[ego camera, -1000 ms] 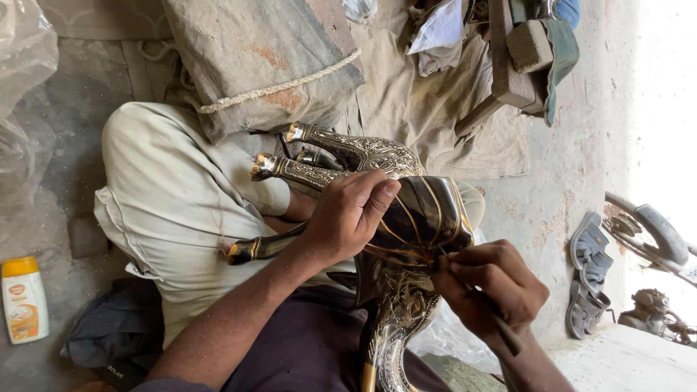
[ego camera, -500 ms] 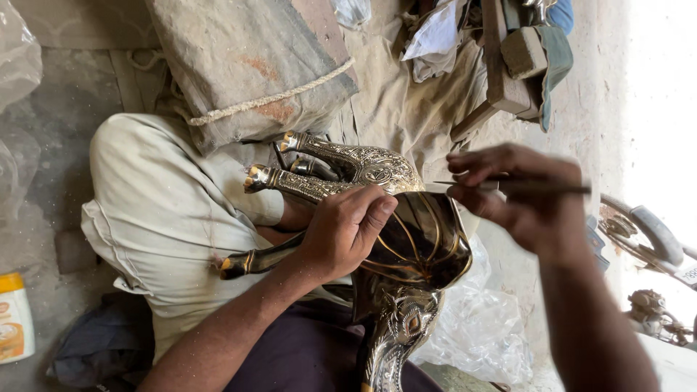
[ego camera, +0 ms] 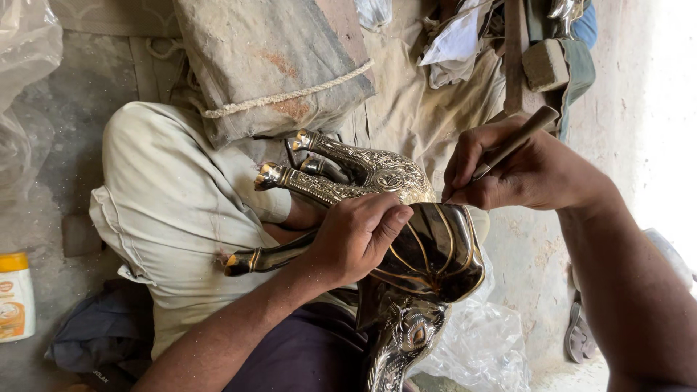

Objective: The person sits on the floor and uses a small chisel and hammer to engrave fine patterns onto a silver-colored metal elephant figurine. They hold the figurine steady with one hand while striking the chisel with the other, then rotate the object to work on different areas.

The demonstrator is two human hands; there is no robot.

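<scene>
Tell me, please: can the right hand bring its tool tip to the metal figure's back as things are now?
Probably yes. The right hand holds the tool just above the metal figure; the left hand grips lower down and nothing lies between.

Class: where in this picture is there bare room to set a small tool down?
Bare floor between the plastic sheet and the knee; cloth right of the sack. Crowded: the lap, where left hand and right hand work the brass figure.

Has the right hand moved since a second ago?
Yes. The right hand has risen from the brass elephant's lower flank to its upper back.
</scene>
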